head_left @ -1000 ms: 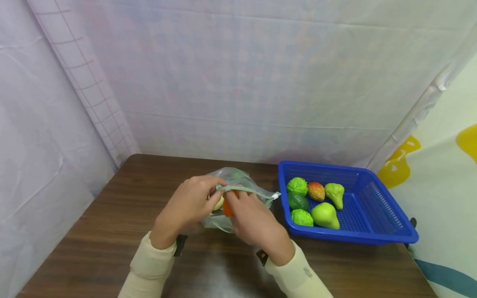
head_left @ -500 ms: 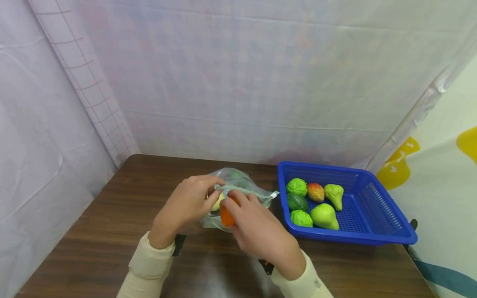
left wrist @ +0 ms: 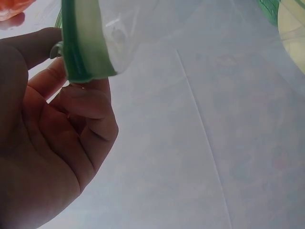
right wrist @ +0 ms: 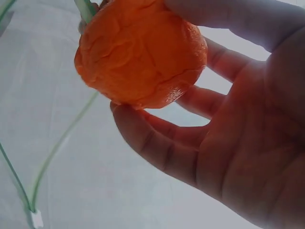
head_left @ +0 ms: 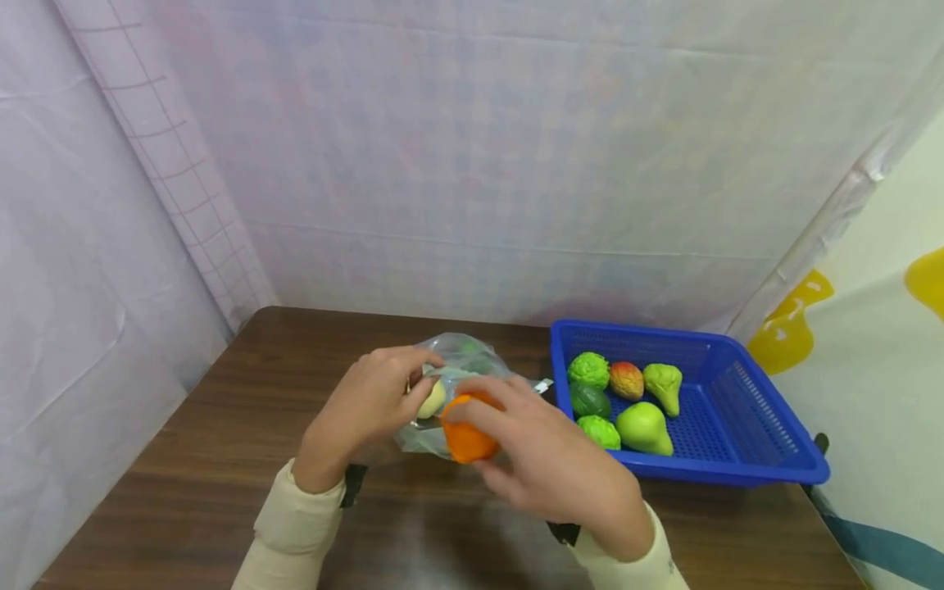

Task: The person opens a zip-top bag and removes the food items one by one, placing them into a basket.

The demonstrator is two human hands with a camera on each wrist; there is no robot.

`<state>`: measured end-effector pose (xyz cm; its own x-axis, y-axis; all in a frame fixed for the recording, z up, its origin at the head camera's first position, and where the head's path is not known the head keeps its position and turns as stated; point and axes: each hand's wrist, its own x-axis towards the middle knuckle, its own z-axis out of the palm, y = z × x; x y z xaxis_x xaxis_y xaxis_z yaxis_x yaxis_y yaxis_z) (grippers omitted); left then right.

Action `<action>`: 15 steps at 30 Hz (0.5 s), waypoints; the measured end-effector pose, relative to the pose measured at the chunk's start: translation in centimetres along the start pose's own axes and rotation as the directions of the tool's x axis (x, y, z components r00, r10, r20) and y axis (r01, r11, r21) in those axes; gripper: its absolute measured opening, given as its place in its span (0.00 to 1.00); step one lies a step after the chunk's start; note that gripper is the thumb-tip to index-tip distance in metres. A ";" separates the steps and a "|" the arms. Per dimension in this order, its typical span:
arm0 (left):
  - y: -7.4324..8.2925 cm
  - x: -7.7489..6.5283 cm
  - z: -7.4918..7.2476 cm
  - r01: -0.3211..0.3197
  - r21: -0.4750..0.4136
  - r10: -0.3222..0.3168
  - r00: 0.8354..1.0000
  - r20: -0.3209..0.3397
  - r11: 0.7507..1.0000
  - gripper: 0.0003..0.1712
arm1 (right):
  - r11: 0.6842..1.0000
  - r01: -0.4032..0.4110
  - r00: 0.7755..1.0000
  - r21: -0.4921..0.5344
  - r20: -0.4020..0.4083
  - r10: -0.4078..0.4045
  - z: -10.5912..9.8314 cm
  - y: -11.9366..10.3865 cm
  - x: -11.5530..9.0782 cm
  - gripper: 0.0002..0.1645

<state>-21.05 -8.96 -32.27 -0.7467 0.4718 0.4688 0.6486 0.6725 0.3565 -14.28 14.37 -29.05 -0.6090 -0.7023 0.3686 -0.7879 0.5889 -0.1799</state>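
A clear zip bag (head_left: 460, 348) with a green-edged mouth lies at the middle of the table. The left hand (head_left: 376, 393) pinches the edge of its mouth between thumb and fingers; the green zip strip (left wrist: 86, 43) shows large in the left wrist view. Inside the bag are a pale cream round piece (head_left: 431, 400) and something green. The right hand (head_left: 542, 447) grips a wrinkled orange mandarin (head_left: 469, 430), apparently a toy, in front of the bag's opening. In the right wrist view, thumb and fingertips curl round the mandarin (right wrist: 140, 55).
To the right stands a blue plastic basket (head_left: 737, 469). It holds a green pear (head_left: 643, 428), a lighter green pear-like piece (head_left: 664, 385), a red-orange wrinkled piece (head_left: 626, 381) and several green pieces on its left side. A white cloth (head_left: 472, 164) hangs behind the brown table (head_left: 243, 393).
The right hand has drawn back from the bag's mouth toward the wearer, bringing the mandarin out with it. The left hand has stayed at the bag's edge.
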 end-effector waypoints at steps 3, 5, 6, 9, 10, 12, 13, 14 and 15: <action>0.0 0.0 -0.1 -0.004 0.008 0.004 1.000 -0.002 1.000 0.11 | 1.000 0.031 0.998 -0.003 -0.047 -0.031 -0.6 0.3 -0.2 0.30; 0.0 0.0 -0.1 -0.005 0.014 0.005 1.000 -0.003 1.000 0.11 | 0.998 0.062 0.994 -0.011 -0.090 -0.063 -1.0 0.5 -0.2 0.31; 0.0 0.0 -0.1 -0.004 0.016 0.004 1.000 -0.003 1.000 0.11 | 0.997 0.079 0.990 -0.016 -0.112 -0.080 -1.2 0.7 -0.3 0.32; 0.0 0.0 0.0 0.001 0.023 -0.001 1.000 -0.003 1.000 0.10 | 0.993 0.110 0.982 -0.042 -0.152 -0.115 -2.2 1.1 -0.4 0.32; 0.0 0.0 0.0 0.006 0.024 -0.005 1.000 -0.003 1.000 0.10 | 0.992 0.115 0.980 -0.053 -0.159 -0.122 -2.6 1.3 -0.4 0.32; 0.0 0.0 0.1 0.013 0.023 -0.013 1.000 -0.001 1.000 0.10 | 0.990 0.113 0.978 -0.083 -0.166 -0.126 -3.7 1.5 -0.5 0.33; 0.0 0.0 0.1 0.017 0.022 -0.017 1.000 0.000 1.000 0.10 | 0.989 0.109 0.978 -0.103 -0.164 -0.125 -4.2 1.6 -0.5 0.33; -0.1 0.0 0.1 0.021 0.020 -0.021 1.000 0.003 1.000 0.10 | 0.987 0.108 0.979 -0.119 -0.161 -0.126 -4.8 1.8 -0.5 0.33; -0.2 0.0 0.2 0.024 0.018 -0.024 1.000 0.004 1.000 0.10 | 0.984 0.110 0.979 -0.137 -0.158 -0.131 -5.4 2.0 -0.4 0.33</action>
<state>-21.17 -8.99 -32.48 -0.7627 0.4575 0.4571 0.6278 0.6936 0.3534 -15.14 17.97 -24.67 -0.4781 -0.7016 0.5283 -0.8304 0.5571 -0.0116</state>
